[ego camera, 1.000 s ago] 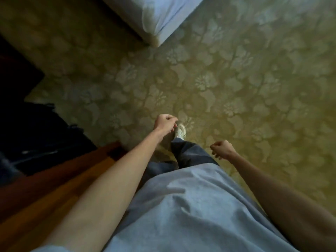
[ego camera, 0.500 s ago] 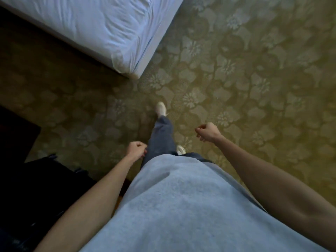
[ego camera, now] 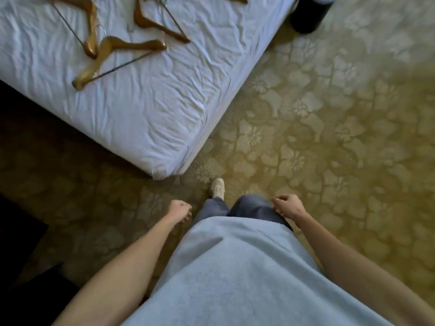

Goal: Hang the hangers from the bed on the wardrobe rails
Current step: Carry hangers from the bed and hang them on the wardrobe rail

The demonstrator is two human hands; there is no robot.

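Several wooden hangers lie on the white bed [ego camera: 146,114] at the upper left: the nearest hanger [ego camera: 113,55] with a dark bar, another hanger [ego camera: 88,24] to its left, a third hanger [ego camera: 155,22] to the right. My left hand [ego camera: 180,211] hangs by my left leg with loosely curled fingers and holds nothing. My right hand [ego camera: 288,206] hangs by my right leg, fingers also loosely curled, empty. Both hands are well short of the bed's corner. No wardrobe rail is in view.
A dark round bin [ego camera: 310,12] stands on the patterned carpet [ego camera: 329,137] beside the bed's far right side. Dark furniture [ego camera: 21,267] fills the lower left. My shoe [ego camera: 217,187] is a step from the bed corner.
I have walked toward the bed: its corner has come nearer and the hangers on it have come into view. Both hands keep swinging at my sides, empty.
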